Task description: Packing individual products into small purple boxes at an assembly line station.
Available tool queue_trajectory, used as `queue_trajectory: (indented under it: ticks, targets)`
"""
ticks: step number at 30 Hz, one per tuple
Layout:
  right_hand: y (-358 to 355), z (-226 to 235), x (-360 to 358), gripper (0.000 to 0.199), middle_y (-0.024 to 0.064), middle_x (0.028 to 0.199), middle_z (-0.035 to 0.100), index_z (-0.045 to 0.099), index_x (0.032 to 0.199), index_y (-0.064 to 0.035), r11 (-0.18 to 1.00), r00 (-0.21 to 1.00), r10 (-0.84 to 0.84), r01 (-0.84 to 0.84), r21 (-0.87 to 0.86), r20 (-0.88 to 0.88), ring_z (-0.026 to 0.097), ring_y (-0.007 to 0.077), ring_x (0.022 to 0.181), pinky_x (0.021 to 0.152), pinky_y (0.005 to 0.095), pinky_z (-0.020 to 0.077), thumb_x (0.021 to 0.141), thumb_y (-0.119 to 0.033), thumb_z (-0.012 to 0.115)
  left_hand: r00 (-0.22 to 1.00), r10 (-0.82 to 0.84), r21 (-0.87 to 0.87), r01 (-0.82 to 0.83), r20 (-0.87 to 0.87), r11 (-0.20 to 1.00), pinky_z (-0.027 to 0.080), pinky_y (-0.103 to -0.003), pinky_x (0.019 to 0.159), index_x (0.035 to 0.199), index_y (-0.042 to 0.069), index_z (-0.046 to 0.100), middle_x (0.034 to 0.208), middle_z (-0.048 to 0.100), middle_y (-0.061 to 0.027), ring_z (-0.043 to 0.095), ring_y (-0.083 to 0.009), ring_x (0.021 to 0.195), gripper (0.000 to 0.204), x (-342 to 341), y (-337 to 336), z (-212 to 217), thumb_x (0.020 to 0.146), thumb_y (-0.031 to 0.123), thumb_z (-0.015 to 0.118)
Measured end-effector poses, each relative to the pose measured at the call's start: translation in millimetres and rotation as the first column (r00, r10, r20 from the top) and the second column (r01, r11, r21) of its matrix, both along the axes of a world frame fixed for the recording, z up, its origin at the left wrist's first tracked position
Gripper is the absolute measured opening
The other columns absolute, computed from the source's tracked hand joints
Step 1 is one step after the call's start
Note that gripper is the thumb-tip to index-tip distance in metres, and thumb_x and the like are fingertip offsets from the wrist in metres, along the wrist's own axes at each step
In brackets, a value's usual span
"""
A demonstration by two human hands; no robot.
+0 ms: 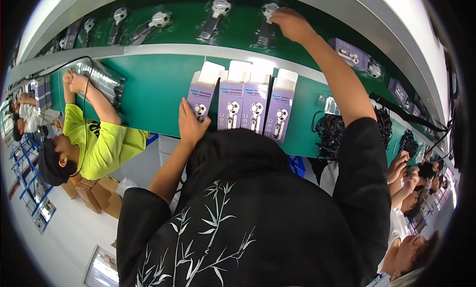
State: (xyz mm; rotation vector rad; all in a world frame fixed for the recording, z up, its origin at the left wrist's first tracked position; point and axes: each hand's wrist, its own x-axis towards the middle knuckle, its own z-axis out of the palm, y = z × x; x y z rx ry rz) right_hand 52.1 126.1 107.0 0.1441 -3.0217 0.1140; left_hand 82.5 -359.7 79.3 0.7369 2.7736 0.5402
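Note:
Four purple-and-white cartons stand in a row before me with their white top flaps up. My left hand [192,124] grips the lower end of the leftmost carton [202,94], thumb on one side and fingers on the other. To its right are the two middle cartons [232,96] and the rightmost carton [280,106]. My right arm stretches over the metal rail to the green belt. There my right hand [293,25] closes its fingers at the ball-patterned head of a bagged handheld fan [265,33]; its fingertips are partly hidden.
More bagged fans [212,20] lie along the belt, and a purple carton [349,54] lies right of my arm. Black cords [331,133] are heaped on the table at right. A co-worker in a yellow shirt [106,143] leans over clear packaging [106,84] at left.

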Motion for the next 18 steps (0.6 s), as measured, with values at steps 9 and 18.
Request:
queue_trajectory:
  ticks: [9,18]
  targets:
    - [7,-4,-19,0.025,0.0026,0.096,0.065,0.065,0.095,-0.0134,0.761,0.871,0.241,-0.443,0.474,0.428,0.052,0.0255,0.101,0.110,0.0402,0.0334,0.072,-0.022,0.072,0.999,-0.050,-0.159,0.052,0.016,0.986,0.046,-0.044,0.092,0.147,-0.005,0.028,0.134,0.046,-0.0269,0.055,-0.0411,0.107,0.092,-23,-41,2,0.074,0.028,0.074]
    - [-56,82,61,0.048,0.0078,0.083,0.063,0.069,0.101,-0.0103,0.992,0.993,0.057,-0.044,-0.120,0.105,0.051,0.0284,0.092,0.098,0.0385,0.0360,0.062,-0.038,0.076,0.934,-0.348,-0.021,0.348,-0.081,0.937,0.044,-0.040,0.094,0.147,0.002,0.034,0.135,0.048,-0.0176,0.054,-0.0354,0.110,0.091,-54,-10,64,0.070,0.025,0.077]
